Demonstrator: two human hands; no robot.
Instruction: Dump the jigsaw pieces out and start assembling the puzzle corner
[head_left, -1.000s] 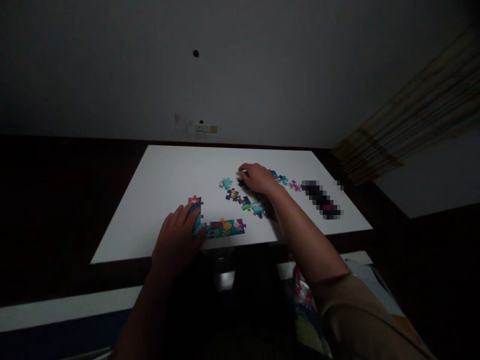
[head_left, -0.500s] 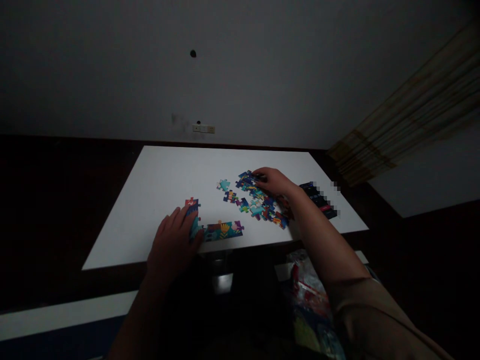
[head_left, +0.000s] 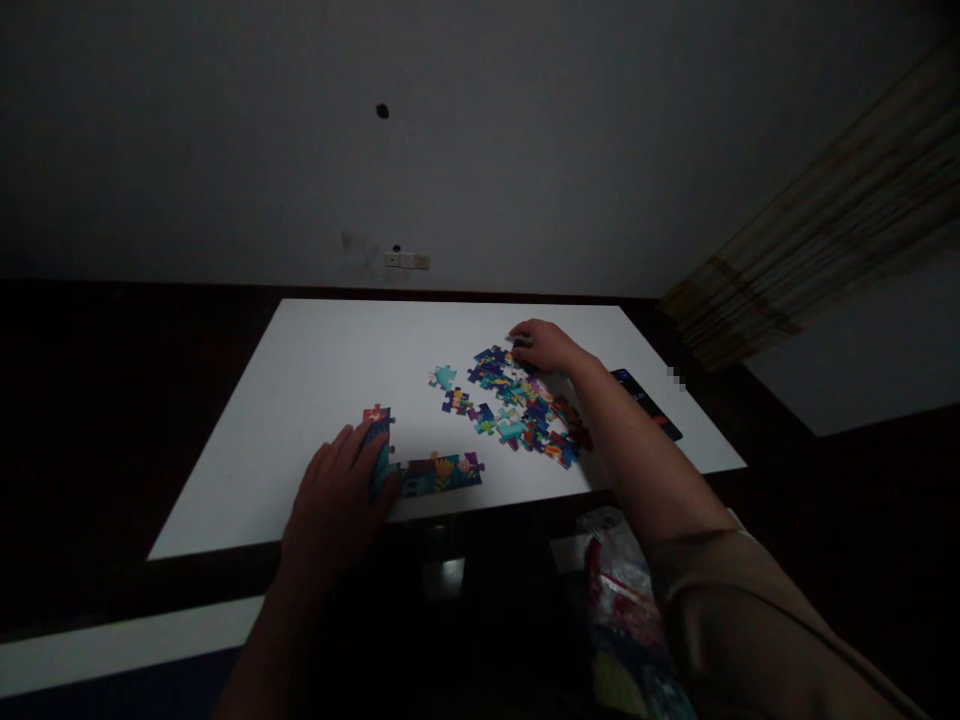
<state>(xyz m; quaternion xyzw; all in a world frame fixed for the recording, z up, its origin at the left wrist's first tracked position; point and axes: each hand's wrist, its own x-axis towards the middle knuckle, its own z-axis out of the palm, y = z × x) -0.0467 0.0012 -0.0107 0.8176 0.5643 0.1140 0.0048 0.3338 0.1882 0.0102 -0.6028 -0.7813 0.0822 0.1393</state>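
Observation:
My left hand (head_left: 337, 490) lies flat over the left part of an L-shaped strip of joined jigsaw pieces (head_left: 442, 472), its fingers stretched out and holding nothing. The strip's corner is partly hidden under that hand. My right hand (head_left: 546, 347) is at the far edge of a heap of loose jigsaw pieces (head_left: 525, 405), fingers bent together around a puzzle piece (head_left: 519, 339) that shows a pale edge. Left of the heap lie a light-blue piece (head_left: 444, 377) and a dark-blue piece with yellow (head_left: 456, 401).
Everything rests on a white table (head_left: 330, 350). A dark phone (head_left: 649, 405) lies right of the heap, partly behind my right forearm. Below the front edge is a crinkled clear plastic bag (head_left: 619, 570). A wall stands behind, with a curtain (head_left: 757, 280) at right.
My right hand has shifted slightly away from me toward the far edge of the heap, and a pale-edged piece now shows in its fingers. My left hand stays on the strip; the view has shifted slightly.

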